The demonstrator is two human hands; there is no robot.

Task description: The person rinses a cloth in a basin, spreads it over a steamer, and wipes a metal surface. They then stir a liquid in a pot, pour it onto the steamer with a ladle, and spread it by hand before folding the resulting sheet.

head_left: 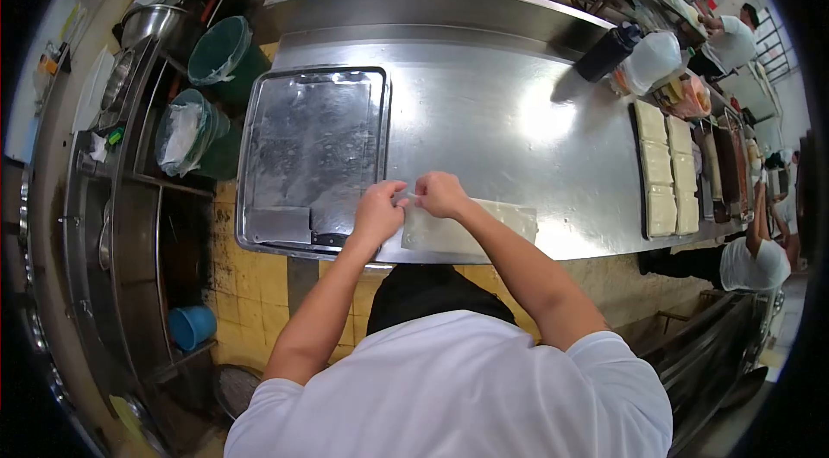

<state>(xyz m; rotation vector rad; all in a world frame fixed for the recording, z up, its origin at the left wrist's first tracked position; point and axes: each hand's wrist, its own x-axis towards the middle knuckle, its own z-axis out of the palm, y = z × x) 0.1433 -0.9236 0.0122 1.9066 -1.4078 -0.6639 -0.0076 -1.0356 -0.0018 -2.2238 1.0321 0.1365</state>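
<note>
- Fingers of left hand (378,213) and right hand (442,195) bunched at the pale sheet's (432,235) end; too small to tell if they're pinching.
- Sheet's on the tabletop (484,130); uneven tugging could tear it.
- Cleaver (281,225) in the tray (315,138), left side: careless reach, nicked knuckle.

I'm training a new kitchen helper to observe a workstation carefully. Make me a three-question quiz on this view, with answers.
1. Which tool lies at the near edge of the metal tray?
A) A ladle
B) A cleaver
C) A whisk

2. True or false: the left hand and right hand are both near the left end of the pale rectangular sheet.

3. Fill in: as pictured, the black bottle is toward the ____ side of the steel table.

Key: 1. B; 2. True; 3. right
</note>
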